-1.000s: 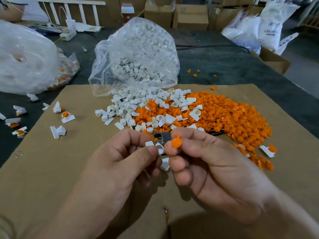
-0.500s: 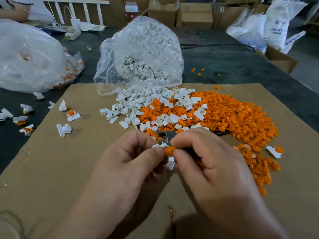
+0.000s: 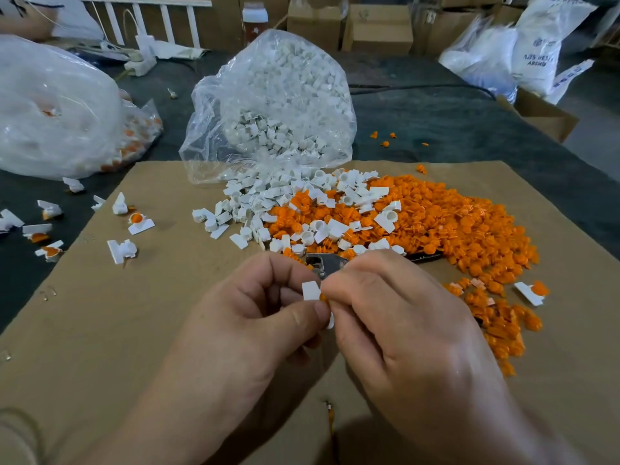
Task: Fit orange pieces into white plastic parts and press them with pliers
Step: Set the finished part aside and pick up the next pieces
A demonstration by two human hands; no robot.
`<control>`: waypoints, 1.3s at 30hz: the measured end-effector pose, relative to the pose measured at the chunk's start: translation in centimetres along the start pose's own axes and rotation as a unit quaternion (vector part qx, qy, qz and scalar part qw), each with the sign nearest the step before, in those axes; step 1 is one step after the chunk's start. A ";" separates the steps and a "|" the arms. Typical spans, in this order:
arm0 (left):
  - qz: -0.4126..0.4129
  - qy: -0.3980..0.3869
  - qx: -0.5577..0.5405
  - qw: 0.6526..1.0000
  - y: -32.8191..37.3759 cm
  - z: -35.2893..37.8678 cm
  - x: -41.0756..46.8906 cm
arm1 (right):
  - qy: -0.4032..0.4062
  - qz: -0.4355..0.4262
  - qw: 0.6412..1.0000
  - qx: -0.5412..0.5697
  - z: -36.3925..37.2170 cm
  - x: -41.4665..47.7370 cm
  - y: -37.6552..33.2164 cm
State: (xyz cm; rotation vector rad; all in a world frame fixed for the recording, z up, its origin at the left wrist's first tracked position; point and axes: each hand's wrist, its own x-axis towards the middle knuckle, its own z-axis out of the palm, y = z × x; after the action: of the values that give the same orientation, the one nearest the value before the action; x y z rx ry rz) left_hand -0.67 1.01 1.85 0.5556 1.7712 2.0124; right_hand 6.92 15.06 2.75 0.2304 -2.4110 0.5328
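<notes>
White part (image 3: pixel 311 290) in left hand (image 3: pixel 255 320)

Right hand (image 3: pixel 412 337) hides most of the pliers (image 3: pixel 327 263)

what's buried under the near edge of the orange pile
The pliers: their metal head pokes out at the near edge, and a sliver of dark handle shows further right. The stretch between is covered by orange pieces and white parts, so it can't be seen.

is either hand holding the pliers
No, the pliers lie on the cardboard; left hand pinches a white part, right hand an orange piece.
</notes>
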 end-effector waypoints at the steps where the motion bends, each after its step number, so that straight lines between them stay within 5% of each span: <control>1: 0.001 0.001 -0.007 1.000 0.0 0.0 0.0 | 0.002 -0.005 1.000 -0.004 -0.1 0.0 -0.1; 7: -0.001 -0.004 -0.001 1.000 0.0 -0.4 0.0 | -0.003 -0.011 1.000 -0.016 0.0 0.0 -0.3; 13: 0.061 -0.015 0.196 0.979 -0.1 -1.1 -0.5 | -0.057 -0.005 0.998 0.001 0.0 0.0 0.0; 18: 0.056 0.014 0.143 0.988 -0.7 -0.9 -0.4 | -0.070 0.071 0.989 0.106 -0.2 0.0 0.4; 20: 0.073 0.016 0.166 0.983 -0.7 -1.1 -0.3 | -0.065 0.142 0.970 0.188 -0.4 -0.1 0.9; 23: 0.088 -0.003 0.175 0.981 -0.5 -1.2 -0.3 | -0.121 0.262 0.882 0.373 -0.6 0.1 1.6; 27: 0.096 -0.031 0.146 0.984 -0.2 -1.3 -0.7 | -0.133 0.296 0.798 0.507 -0.6 0.4 1.8; 34: 0.107 -0.034 0.192 0.975 -0.3 -1.2 -0.8 | -0.128 0.284 0.823 0.474 -0.5 0.2 1.9; 39: 0.099 -0.034 0.190 0.976 -0.5 -1.1 -0.7 | -0.139 0.292 0.806 0.496 -0.7 0.6 1.6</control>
State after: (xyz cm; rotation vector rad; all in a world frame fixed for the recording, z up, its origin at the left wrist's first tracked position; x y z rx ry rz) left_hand -0.67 -0.22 1.25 0.9396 2.1455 1.7517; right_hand 6.41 16.83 3.09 -0.0260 -2.1918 2.1637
